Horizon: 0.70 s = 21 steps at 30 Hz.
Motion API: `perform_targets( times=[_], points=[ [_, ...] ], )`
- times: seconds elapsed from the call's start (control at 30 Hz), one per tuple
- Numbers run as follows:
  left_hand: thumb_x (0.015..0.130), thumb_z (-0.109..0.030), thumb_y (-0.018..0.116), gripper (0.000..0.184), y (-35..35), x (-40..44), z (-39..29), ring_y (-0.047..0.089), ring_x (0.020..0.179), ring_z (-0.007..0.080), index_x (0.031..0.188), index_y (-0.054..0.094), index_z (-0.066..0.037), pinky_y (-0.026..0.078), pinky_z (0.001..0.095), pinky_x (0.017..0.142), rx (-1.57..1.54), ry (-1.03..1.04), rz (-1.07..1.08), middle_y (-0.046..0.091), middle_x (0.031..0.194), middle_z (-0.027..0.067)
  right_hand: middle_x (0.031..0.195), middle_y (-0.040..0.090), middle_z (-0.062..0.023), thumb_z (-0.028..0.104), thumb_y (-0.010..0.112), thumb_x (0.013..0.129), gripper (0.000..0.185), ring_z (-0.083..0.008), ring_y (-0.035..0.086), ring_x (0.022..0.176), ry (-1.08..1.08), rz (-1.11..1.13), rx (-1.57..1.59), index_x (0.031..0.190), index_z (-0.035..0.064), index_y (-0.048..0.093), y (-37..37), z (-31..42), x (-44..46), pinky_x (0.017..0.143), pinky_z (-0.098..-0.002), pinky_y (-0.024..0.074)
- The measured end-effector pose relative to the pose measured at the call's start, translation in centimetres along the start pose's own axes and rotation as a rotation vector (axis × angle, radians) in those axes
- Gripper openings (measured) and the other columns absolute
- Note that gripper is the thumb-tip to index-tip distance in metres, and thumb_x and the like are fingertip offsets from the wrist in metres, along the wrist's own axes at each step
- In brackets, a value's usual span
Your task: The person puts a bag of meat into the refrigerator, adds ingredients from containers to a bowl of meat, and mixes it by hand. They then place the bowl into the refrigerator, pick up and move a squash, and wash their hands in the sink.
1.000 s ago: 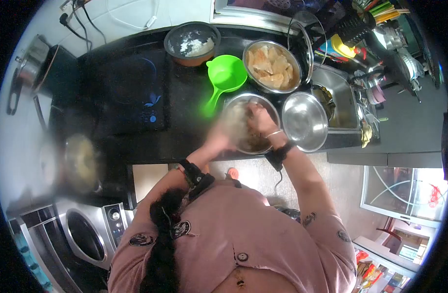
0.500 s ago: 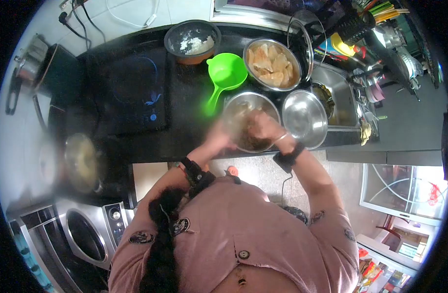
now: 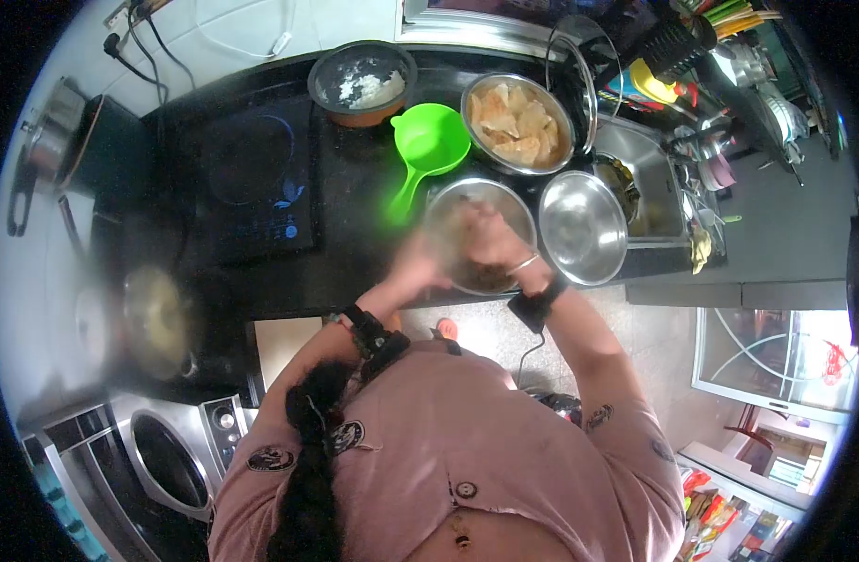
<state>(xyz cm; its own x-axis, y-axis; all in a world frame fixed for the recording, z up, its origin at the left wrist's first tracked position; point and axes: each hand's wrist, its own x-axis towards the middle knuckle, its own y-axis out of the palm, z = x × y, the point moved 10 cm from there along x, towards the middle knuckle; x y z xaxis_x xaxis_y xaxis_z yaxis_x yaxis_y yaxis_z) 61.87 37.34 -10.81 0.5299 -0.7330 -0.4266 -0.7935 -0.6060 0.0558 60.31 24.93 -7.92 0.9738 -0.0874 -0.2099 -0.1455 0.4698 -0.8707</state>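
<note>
A steel bowl stands near the counter's front edge, with dark, unclear contents low inside it. My left hand is at the bowl's left rim; a hazy smear over the picture hides its fingers. My right hand reaches over the near right rim into the bowl. Its fingers are bunched together, and what they hold is hidden. A bright green ladle-like scoop lies just behind the bowl, its handle towards my left hand. To the right sits a second steel bowl, with nothing visible in it.
Behind stand a steel bowl of pale, flat food pieces and a dark pot with white stuff inside. A glass lid leans by the sink. An induction hob is at left, and a blurred pan lies beyond it.
My right hand has shifted slightly left and up within the bowl, its fingers now more bunched. My left hand stays at the bowl's left side. The whole view has tilted slightly.
</note>
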Motion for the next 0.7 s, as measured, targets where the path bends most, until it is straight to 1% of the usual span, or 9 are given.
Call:
perform_targets(
  times=[0.03, 0.13, 0.17, 0.27, 0.3, 0.4, 0.43, 0.57, 0.7],
  points=[
    [0.092, 0.003, 0.042, 0.026, 0.0, -0.1, 0.2, 0.063, 0.085, 0.0324, 0.117, 0.037, -0.001, 0.062, 0.0375, 0.061, -0.021, -0.068, -0.006, 0.048, 0.113, 0.0159, 0.146, 0.027, -0.0199, 0.028, 0.075, 0.069, 0.074, -0.0467, 0.030, 0.130, 0.090, 0.013, -0.062, 0.135, 0.0218, 0.042, 0.2, 0.9, -0.8, 0.102, -0.0600, 0.0339],
    [0.092, 0.003, 0.043, 0.026, 0.1, -1.4, -1.6, 0.063, 0.084, 0.0321, 0.116, 0.037, -0.001, 0.062, 0.0377, 0.061, -0.192, -0.186, -0.034, 0.048, 0.113, 0.0161, 0.150, 0.015, -0.0168, 0.028, 0.081, 0.062, 0.086, -0.0491, 0.024, 0.133, 0.249, 0.066, -0.264, 0.137, 0.0260, 0.039, 0.5, 2.8, -0.9, 0.099, -0.0667, 0.0319],
    [0.091, 0.004, 0.043, 0.027, 0.2, -0.9, -1.5, 0.063, 0.084, 0.0323, 0.117, 0.037, -0.001, 0.062, 0.0382, 0.061, -0.183, -0.159, -0.019, 0.049, 0.113, 0.0161, 0.142, 0.031, -0.0189, 0.023, 0.082, 0.059, 0.084, -0.0468, 0.028, 0.132, 0.257, 0.006, -0.249, 0.134, 0.0242, 0.044, -1.0, 3.6, -1.0, 0.101, -0.0610, 0.0349],
    [0.090, 0.006, 0.041, 0.030, 0.3, -0.9, -1.0, 0.062, 0.088, 0.0334, 0.119, 0.036, 0.000, 0.063, 0.0395, 0.062, -0.229, -0.152, -0.006, 0.049, 0.114, 0.0156, 0.127, 0.049, -0.0199, 0.017, 0.078, 0.060, 0.073, -0.0444, 0.043, 0.122, 0.003, -0.119, -0.227, 0.127, 0.0207, 0.051, 1.8, -1.3, 2.3, 0.098, -0.0528, 0.0410],
    [0.090, 0.006, 0.041, 0.030, 0.3, -0.9, -0.9, 0.062, 0.088, 0.0334, 0.119, 0.036, 0.000, 0.063, 0.0395, 0.062, -0.227, -0.149, -0.007, 0.049, 0.114, 0.0156, 0.112, 0.058, -0.0195, 0.012, 0.075, 0.061, 0.062, -0.0428, 0.054, 0.106, 0.097, -0.086, -0.109, 0.119, 0.0174, 0.055, 0.1, -1.2, 1.8, 0.093, -0.0463, 0.0453],
    [0.090, 0.005, 0.040, 0.030, 0.0, -0.7, -0.8, 0.063, 0.086, 0.0341, 0.119, 0.036, 0.000, 0.063, 0.0401, 0.062, -0.169, -0.150, -0.035, 0.048, 0.115, 0.0170, 0.111, 0.059, -0.0210, 0.010, 0.073, 0.061, 0.060, -0.0434, 0.057, 0.100, 0.017, 0.021, 0.061, 0.119, 0.0165, 0.056, -1.0, -0.2, -0.2, 0.091, -0.0438, 0.0466],
    [0.090, 0.005, 0.040, 0.030, 0.0, -0.7, -0.7, 0.063, 0.086, 0.0342, 0.119, 0.036, 0.000, 0.063, 0.0401, 0.063, -0.178, -0.154, -0.023, 0.047, 0.115, 0.0175, 0.129, 0.050, -0.0208, 0.013, 0.076, 0.060, 0.074, -0.0457, 0.048, 0.117, -0.037, 0.142, 0.049, 0.128, 0.0214, 0.049, -0.6, 1.6, -1.1, 0.095, -0.0534, 0.0424],
    [0.090, 0.004, 0.042, 0.029, 0.3, -1.1, -0.9, 0.062, 0.090, 0.0337, 0.119, 0.036, 0.001, 0.063, 0.0387, 0.063, -0.213, -0.171, -0.002, 0.047, 0.114, 0.0177, 0.147, 0.023, -0.0152, 0.022, 0.083, 0.055, 0.101, -0.0499, 0.028, 0.129, 0.129, 0.174, -0.341, 0.141, 0.0329, 0.031, 1.0, 0.6, -3.9, 0.090, -0.0754, 0.0284],
    [0.090, 0.004, 0.042, 0.029, 0.6, -1.1, -1.2, 0.062, 0.091, 0.0327, 0.119, 0.037, 0.000, 0.063, 0.0392, 0.065, -0.202, -0.194, 0.013, 0.048, 0.113, 0.0173, 0.122, 0.049, -0.0211, 0.009, 0.062, 0.075, 0.059, -0.0443, 0.049, 0.113, 0.129, -0.090, -0.366, 0.130, 0.0188, 0.045, 0.6, -4.1, -1.5, 0.083, -0.0508, 0.0494]
  ],
)
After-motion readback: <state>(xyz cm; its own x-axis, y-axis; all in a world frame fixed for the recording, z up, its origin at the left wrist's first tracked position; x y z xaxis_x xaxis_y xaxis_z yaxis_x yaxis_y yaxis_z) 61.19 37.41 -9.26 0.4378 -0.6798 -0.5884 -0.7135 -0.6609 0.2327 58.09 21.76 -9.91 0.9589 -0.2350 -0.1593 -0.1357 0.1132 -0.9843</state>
